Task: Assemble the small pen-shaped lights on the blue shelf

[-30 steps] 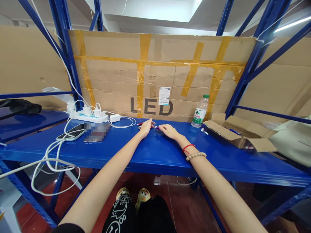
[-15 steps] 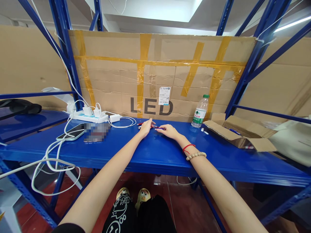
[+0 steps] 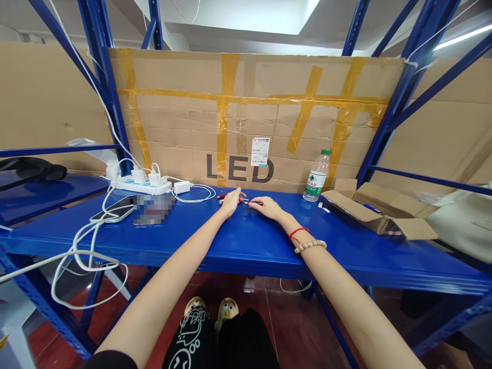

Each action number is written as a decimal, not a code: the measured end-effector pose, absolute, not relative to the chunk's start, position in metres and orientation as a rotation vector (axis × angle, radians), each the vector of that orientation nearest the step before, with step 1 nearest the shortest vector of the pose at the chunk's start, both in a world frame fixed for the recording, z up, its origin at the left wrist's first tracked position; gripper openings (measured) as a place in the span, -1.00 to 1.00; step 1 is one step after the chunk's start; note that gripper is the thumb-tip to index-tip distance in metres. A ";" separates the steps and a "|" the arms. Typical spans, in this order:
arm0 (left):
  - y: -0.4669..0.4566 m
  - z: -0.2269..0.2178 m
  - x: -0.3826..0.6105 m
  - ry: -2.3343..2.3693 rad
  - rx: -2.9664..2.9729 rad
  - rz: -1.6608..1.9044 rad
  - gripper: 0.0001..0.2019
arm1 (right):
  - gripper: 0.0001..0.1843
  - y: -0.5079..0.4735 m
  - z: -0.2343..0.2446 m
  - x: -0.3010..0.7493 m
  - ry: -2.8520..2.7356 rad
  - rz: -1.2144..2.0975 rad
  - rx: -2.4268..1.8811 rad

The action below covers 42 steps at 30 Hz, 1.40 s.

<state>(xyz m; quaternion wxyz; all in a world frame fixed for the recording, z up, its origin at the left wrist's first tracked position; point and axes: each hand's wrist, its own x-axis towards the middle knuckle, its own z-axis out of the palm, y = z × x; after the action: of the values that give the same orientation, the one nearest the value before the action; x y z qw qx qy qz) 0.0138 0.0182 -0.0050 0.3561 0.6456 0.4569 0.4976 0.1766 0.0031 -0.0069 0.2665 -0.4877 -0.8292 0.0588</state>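
Observation:
My left hand (image 3: 231, 202) rests on the blue tabletop with its fingers curled over some slim pens. The end of a red pen (image 3: 221, 196) pokes out on its left side, with another pen end just below. Close by on the right, my right hand (image 3: 268, 208) pinches a thin dark pen (image 3: 253, 202) between thumb and fingers, low over the table. The pens' middles are hidden behind my fingers, and how many lie there is hard to see. A red cord and a beaded bracelet circle my right wrist.
A water bottle (image 3: 316, 177) with a green cap stands at the back right, beside an open cardboard box (image 3: 378, 212) with a blue pen inside. Left are a white power strip (image 3: 143, 184), a phone (image 3: 114, 209), a blurred flat object and looping white cables. A large cardboard sheet (image 3: 177, 123) stands behind.
My right fingers have shifted slightly at the pen between my hands. My left hand stays in place, and the other things have not moved.

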 end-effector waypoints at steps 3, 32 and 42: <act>0.018 -0.005 0.014 1.178 1.659 1.286 -0.55 | -0.63 0.003 -0.007 0.176 -2.244 0.151 -1.320; 0.021 -0.013 0.013 1.033 1.994 1.210 -0.73 | -0.70 0.004 -0.011 0.177 -2.260 0.077 -1.292; 0.027 -0.016 0.011 1.136 2.115 1.213 -0.81 | -0.62 0.007 -0.010 0.178 -2.192 0.058 -1.282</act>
<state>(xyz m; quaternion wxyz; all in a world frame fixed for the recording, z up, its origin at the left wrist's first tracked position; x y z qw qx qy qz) 0.0107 0.0271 -0.0164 0.2238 0.7664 0.4117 0.4394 0.1777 0.0071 -0.0100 0.2965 -0.4820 -0.8242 0.0218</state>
